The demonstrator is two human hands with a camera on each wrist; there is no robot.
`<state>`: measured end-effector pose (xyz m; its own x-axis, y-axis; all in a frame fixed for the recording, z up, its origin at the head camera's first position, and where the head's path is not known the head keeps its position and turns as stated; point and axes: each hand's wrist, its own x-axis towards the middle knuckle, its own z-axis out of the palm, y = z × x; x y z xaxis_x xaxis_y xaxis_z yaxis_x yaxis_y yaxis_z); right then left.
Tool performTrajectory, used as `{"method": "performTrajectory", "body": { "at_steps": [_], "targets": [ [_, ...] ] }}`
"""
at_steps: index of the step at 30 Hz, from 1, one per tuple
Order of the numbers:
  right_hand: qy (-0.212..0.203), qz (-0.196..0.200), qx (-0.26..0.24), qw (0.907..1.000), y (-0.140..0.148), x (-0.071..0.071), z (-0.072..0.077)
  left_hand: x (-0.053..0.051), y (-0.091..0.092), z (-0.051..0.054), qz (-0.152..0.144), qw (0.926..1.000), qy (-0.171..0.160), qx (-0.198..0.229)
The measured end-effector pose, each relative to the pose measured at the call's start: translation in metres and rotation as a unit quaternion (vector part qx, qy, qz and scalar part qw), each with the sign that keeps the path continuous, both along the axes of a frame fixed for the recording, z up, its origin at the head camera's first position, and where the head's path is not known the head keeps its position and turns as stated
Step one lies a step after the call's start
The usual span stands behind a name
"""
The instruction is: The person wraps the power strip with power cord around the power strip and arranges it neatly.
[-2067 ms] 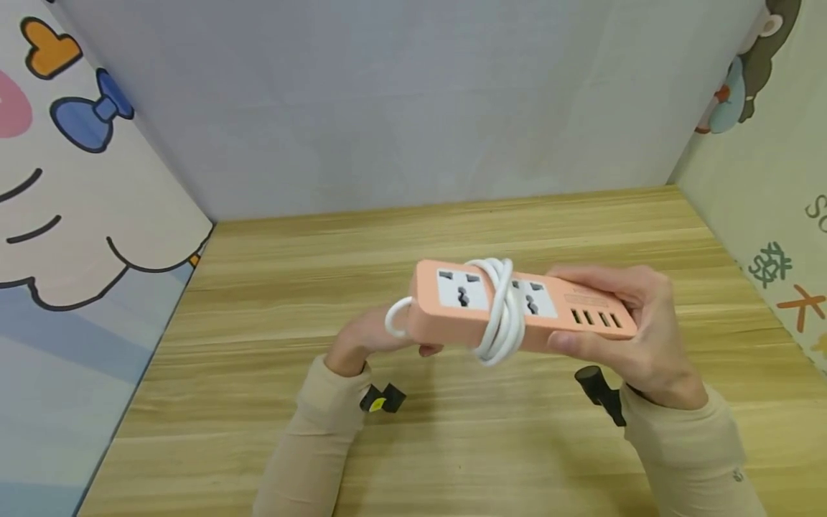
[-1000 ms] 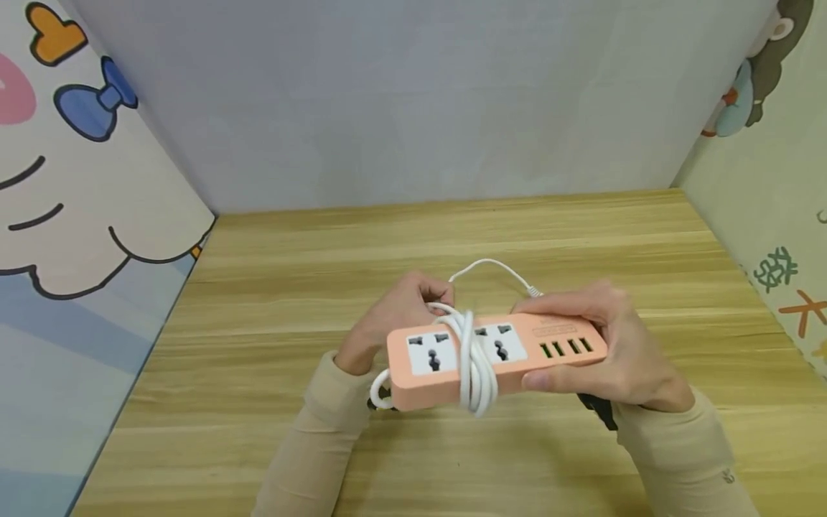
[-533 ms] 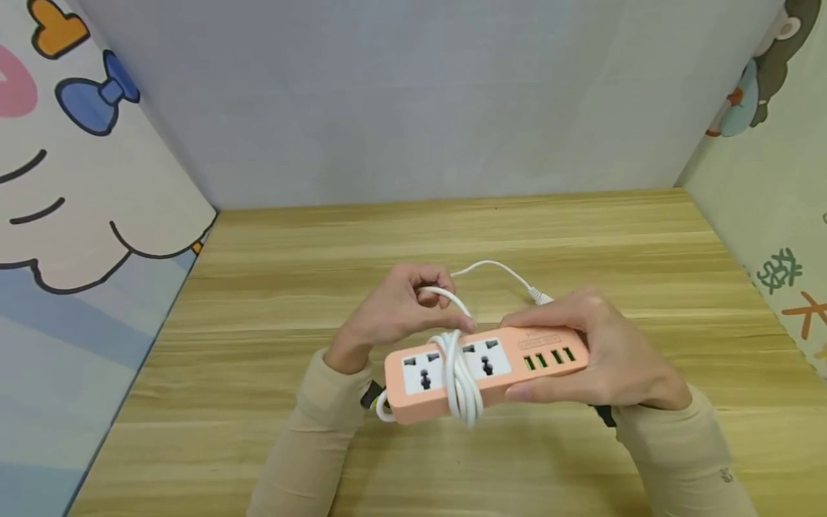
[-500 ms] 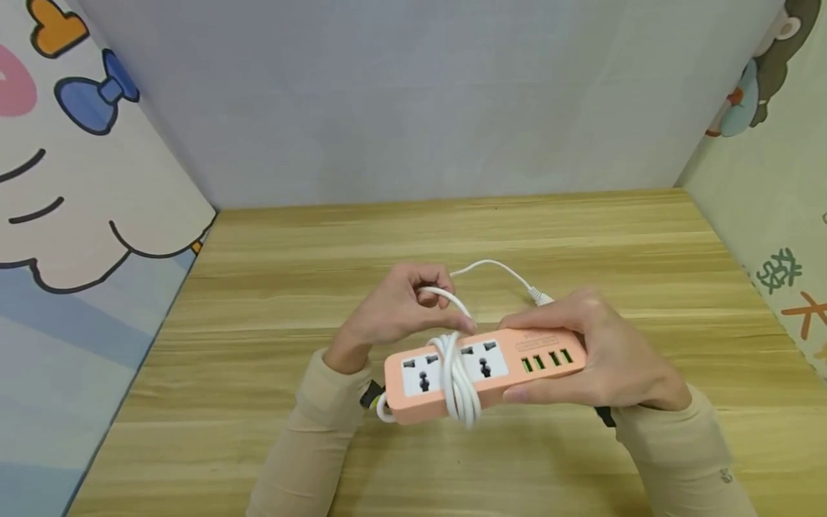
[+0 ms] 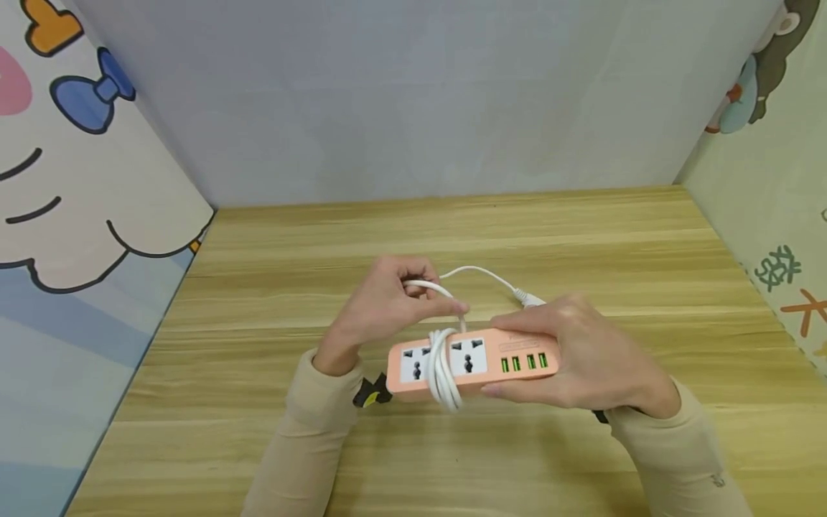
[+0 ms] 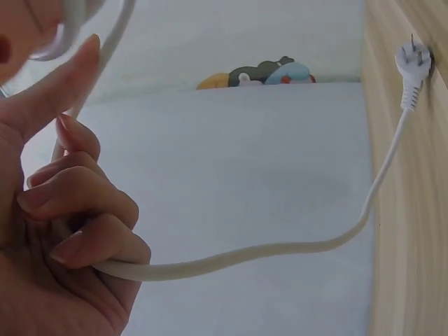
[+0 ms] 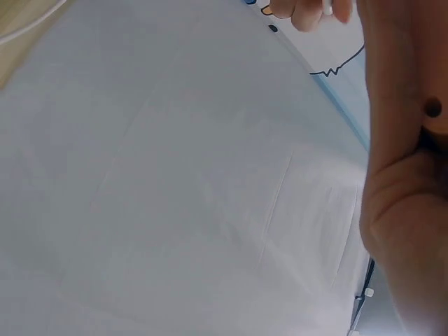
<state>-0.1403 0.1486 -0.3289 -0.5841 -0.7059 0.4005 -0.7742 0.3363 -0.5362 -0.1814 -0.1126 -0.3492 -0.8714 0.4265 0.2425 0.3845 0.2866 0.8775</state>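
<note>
My right hand [image 5: 588, 359] grips the right end of a peach power strip [image 5: 478, 359], thumb at the front edge and fingers at the back. White cord coils [image 5: 442, 373] wrap round the strip's middle. Behind the strip, my left hand [image 5: 388, 301] holds a length of the cord. In the left wrist view, that hand's [image 6: 77, 203] lower fingers curl round the cord [image 6: 231, 259], which runs on to a white three-pin plug [image 6: 413, 61] at the tabletop. The right wrist view shows part of the right hand [image 7: 399, 154] and the strip's peach underside [image 7: 434, 63].
Below the hands lies a wood-grain table [image 5: 258, 273]. A pale grey wall [image 5: 420, 108] stands behind it. Cartoon-printed panels rise at the left [image 5: 84, 208] and right [image 5: 749, 194]. A black wrist mount [image 5: 372, 391] shows by the left cuff.
The power strip has moved left and down in the head view. My left hand came out from behind it holding the cord, and the free length with the plug came into sight.
</note>
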Motion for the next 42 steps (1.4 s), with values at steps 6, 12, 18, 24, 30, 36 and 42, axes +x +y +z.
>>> {"method": "performTrajectory", "body": {
  "at_steps": [6,12,18,24,30,36,42],
  "targets": [
    [0.023,-0.012,-0.001,0.9997,-0.002,-0.001,-0.003,0.010,0.000,0.012,0.047,0.9977,-0.020,-0.045],
    [0.048,-0.034,-0.013,0.9982,-0.003,-0.004,-0.006,0.019,-0.002,0.024,0.086,0.9912,-0.006,-0.100],
    [0.057,-0.061,-0.013,0.9964,0.000,-0.008,-0.006,0.028,-0.002,0.030,0.098,0.9865,0.006,-0.131],
    [0.078,-0.080,-0.013,0.9937,0.002,-0.010,-0.007,0.036,0.002,0.034,0.096,0.9821,0.027,-0.159],
    [0.121,-0.103,-0.040,0.9865,-0.003,-0.014,-0.011,0.045,0.006,0.039,0.106,0.9731,0.047,-0.199],
    [0.160,-0.118,-0.056,0.9783,-0.009,-0.015,-0.013,0.057,0.009,0.044,0.114,0.9684,0.034,-0.219],
    [0.193,-0.156,-0.087,0.9648,-0.015,-0.016,-0.014,0.066,0.009,0.048,0.126,0.9697,0.056,-0.202]
  ]
}}
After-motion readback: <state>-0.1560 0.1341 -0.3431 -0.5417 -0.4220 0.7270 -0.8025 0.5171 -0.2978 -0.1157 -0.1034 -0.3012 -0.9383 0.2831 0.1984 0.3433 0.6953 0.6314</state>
